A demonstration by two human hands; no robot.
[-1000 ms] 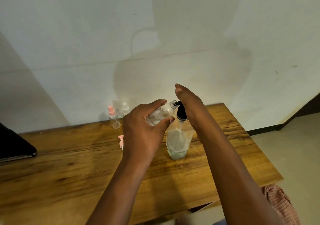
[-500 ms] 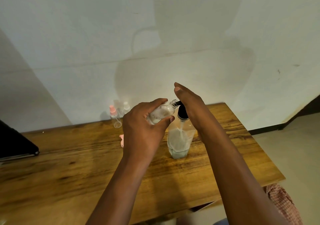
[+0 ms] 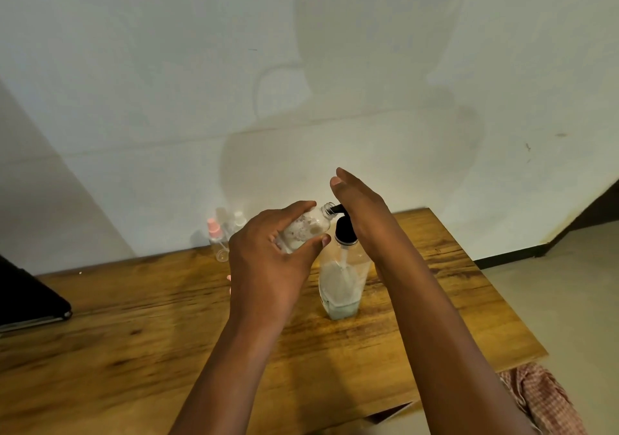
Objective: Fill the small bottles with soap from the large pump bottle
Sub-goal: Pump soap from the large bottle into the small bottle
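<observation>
A large clear pump bottle (image 3: 342, 287) with a black pump head stands on the wooden table (image 3: 134, 327), a little pale soap at its bottom. My left hand (image 3: 268, 260) holds a small clear bottle (image 3: 308, 227) tilted, its open neck against the black nozzle. My right hand (image 3: 361, 206) lies flat on top of the pump head, fingers stretched out. Two more small bottles stand by the wall: one with a pink cap (image 3: 217, 240) and one with a white cap (image 3: 238, 220).
A black flat object (image 3: 30, 300) lies at the table's left edge. Something small and pink (image 3: 229, 279) peeks out behind my left hand. Checked pink cloth (image 3: 542, 397) shows below the table's right corner. The wall is close behind the table.
Both hands stay on the small bottle and the pump. My right hand has risen slightly on the pump head; the view has shifted a little.
</observation>
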